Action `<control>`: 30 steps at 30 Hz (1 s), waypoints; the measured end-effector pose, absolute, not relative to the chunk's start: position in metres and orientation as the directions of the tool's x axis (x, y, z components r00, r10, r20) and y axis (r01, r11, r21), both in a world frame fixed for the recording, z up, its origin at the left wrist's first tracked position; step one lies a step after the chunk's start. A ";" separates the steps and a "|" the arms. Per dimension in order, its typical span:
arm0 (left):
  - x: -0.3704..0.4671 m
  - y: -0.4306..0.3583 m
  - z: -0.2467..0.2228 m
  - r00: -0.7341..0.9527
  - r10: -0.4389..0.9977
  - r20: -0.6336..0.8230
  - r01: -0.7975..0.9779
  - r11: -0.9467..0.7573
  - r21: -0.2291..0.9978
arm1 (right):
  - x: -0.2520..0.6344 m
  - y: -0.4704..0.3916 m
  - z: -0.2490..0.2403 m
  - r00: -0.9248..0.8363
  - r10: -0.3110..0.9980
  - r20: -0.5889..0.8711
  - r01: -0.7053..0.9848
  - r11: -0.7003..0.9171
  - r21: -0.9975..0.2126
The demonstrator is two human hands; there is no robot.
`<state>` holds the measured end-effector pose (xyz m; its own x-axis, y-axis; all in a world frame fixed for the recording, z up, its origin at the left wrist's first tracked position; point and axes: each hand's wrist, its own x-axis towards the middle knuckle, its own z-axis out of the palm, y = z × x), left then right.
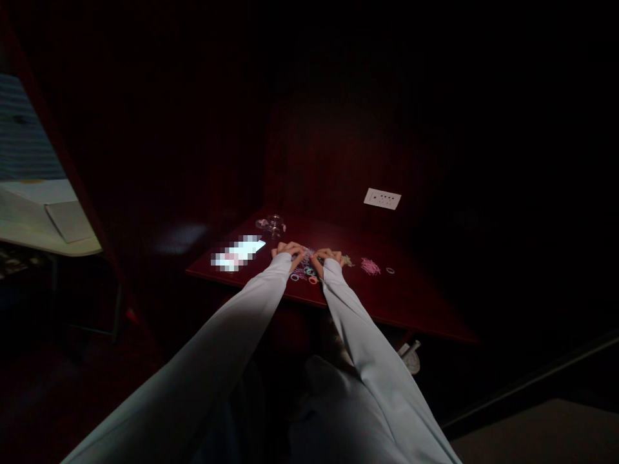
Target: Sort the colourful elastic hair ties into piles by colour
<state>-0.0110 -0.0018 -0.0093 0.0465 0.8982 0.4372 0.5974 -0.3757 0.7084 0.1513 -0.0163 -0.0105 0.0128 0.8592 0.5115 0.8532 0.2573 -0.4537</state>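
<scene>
My left hand and my right hand are close together over a dark red table. Their fingers are bent and pinched at a small purple piece between them, too small to make out well. Below and between the hands lies a mixed pile of small coloured loops, with a pale blue ring and an orange ring at its near side. Right of my right hand are a small yellow heap, a pink heap and a single greenish ring.
A lit phone, partly pixelated, lies at the table's left. Behind it stands a clear glass or plastic object. A white socket plate is on the back wall. Far left, a white box rests on another table.
</scene>
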 end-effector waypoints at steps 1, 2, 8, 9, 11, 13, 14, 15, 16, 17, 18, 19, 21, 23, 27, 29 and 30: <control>-0.011 -0.003 -0.009 0.050 0.898 0.437 0.601 -0.376 0.705 | 0.151 -0.016 -0.010 0.036 0.855 0.518 0.856 0.241 -0.458; -0.010 -0.004 -0.009 0.054 0.897 0.438 0.607 -0.378 0.699 | 0.150 -0.016 -0.010 0.066 0.850 0.523 0.861 0.217 -0.460; -0.008 -0.013 -0.006 0.038 0.893 0.448 0.642 -0.365 0.674 | 0.167 -0.022 0.002 0.396 0.734 0.552 0.825 -0.021 -0.564; -0.008 -0.014 -0.005 0.042 0.896 0.441 0.646 -0.361 0.672 | 0.174 -0.022 0.004 0.457 0.697 0.553 0.804 -0.057 -0.592; -0.008 -0.016 -0.004 0.061 0.902 0.428 0.654 -0.360 0.665 | 0.190 -0.023 0.005 0.538 0.640 0.549 0.772 -0.113 -0.625; -0.008 -0.018 -0.001 0.064 0.905 0.420 0.653 -0.356 0.669 | 0.205 -0.023 0.004 0.568 0.614 0.548 0.763 -0.142 -0.631; -0.008 -0.020 0.001 0.050 0.907 0.418 0.646 -0.348 0.679 | 0.211 -0.022 0.004 0.576 0.611 0.543 0.760 -0.156 -0.630; -0.008 -0.021 0.004 0.023 0.909 0.416 0.634 -0.335 0.697 | 0.215 -0.022 0.003 0.576 0.617 0.536 0.762 -0.167 -0.626; -0.009 -0.022 0.006 -0.017 0.911 0.412 0.618 -0.315 0.721 | 0.219 -0.022 0.002 0.572 0.629 0.526 0.765 -0.179 -0.618; -0.010 -0.022 0.009 -0.069 0.911 0.408 0.596 -0.290 0.749 | 0.221 -0.021 0.002 0.564 0.646 0.514 0.771 -0.190 -0.607; -0.011 -0.023 0.011 -0.134 0.907 0.399 0.570 -0.259 0.780 | 0.223 -0.021 0.002 0.554 0.665 0.501 0.779 -0.202 -0.594; -0.013 -0.022 0.013 -0.209 0.899 0.385 0.540 -0.222 0.812 | 0.223 -0.021 0.002 0.545 0.681 0.488 0.787 -0.215 -0.579; -0.017 -0.021 0.017 -0.361 0.872 0.330 0.470 -0.135 0.872 | 0.224 -0.021 0.003 0.537 0.696 0.476 0.799 -0.239 -0.552; -0.020 -0.021 0.020 -0.455 0.849 0.269 0.412 -0.067 0.908 | 0.223 -0.021 0.004 0.543 0.684 0.488 0.803 -0.253 -0.539; -0.020 -0.022 0.024 -0.431 0.863 0.263 0.410 -0.073 0.909 | 0.208 -0.024 0.007 0.469 0.688 0.553 0.845 -0.168 -0.508; -0.018 -0.023 0.024 -0.400 0.873 0.278 0.429 -0.090 0.899 | 0.192 -0.026 0.008 0.364 0.718 0.593 0.882 -0.062 -0.467; -0.017 -0.024 0.024 -0.385 0.879 0.282 0.442 -0.092 0.892 | 0.182 -0.028 0.008 0.301 0.737 0.605 0.898 -0.005 -0.441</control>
<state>-0.0169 -0.0238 0.0239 -0.3851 0.8788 0.2817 0.4425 -0.0920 0.8920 0.1822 -0.0276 0.0078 0.3011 0.7372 0.6048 0.8977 -0.0053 -0.4405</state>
